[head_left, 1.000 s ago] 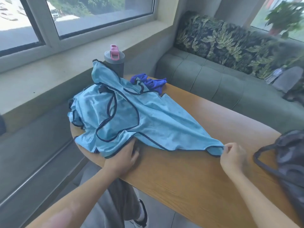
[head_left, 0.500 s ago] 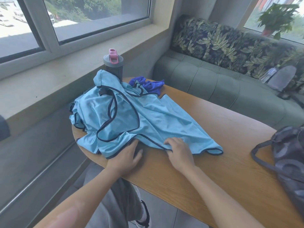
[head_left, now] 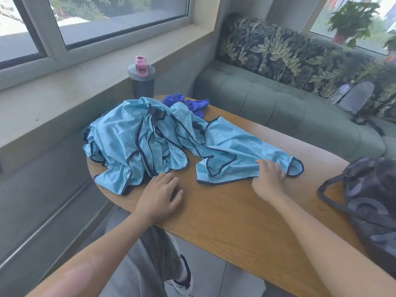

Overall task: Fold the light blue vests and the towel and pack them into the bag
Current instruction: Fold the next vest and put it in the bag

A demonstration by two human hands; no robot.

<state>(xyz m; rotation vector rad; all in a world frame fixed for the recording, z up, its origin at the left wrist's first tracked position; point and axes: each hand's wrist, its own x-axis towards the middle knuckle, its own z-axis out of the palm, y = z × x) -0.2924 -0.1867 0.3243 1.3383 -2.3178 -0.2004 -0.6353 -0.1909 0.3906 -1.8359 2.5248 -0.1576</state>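
On the wooden table [head_left: 225, 213], toward its rounded left end, lay a crumpled heap of light blue vests [head_left: 137, 144] trimmed in dark piping, bunched and unfolded, part of the heap drooping over the table's left edge. One vest [head_left: 233, 151] was drawn out from the heap toward the right, stretched loosely across the middle of the table, its hem looping near the near edge. Behind the heap, at the far edge of the table, sat a rumpled dark blue towel [head_left: 192, 103], partly hidden by the vests. A dark bottle [head_left: 142, 82] with a grey lid and pink spout stood upright at the far left corner, just behind the heap.

The left hand [head_left: 159, 195] rested palm down on the bare wood at the near edge of the heap, fingers relaxed and slightly spread, their tips touching the cloth but gripping nothing. The right hand [head_left: 267, 179] lay on the drawn-out vest near its right end, fingers curled into the fabric and bunching it under them.

At the right edge of the table sat a dark patterned bag [head_left: 370, 198], its strap looping onto the wood, well apart from the vests. Beyond the far edge ran a green sofa [head_left: 289, 103] with leaf-print cushions.
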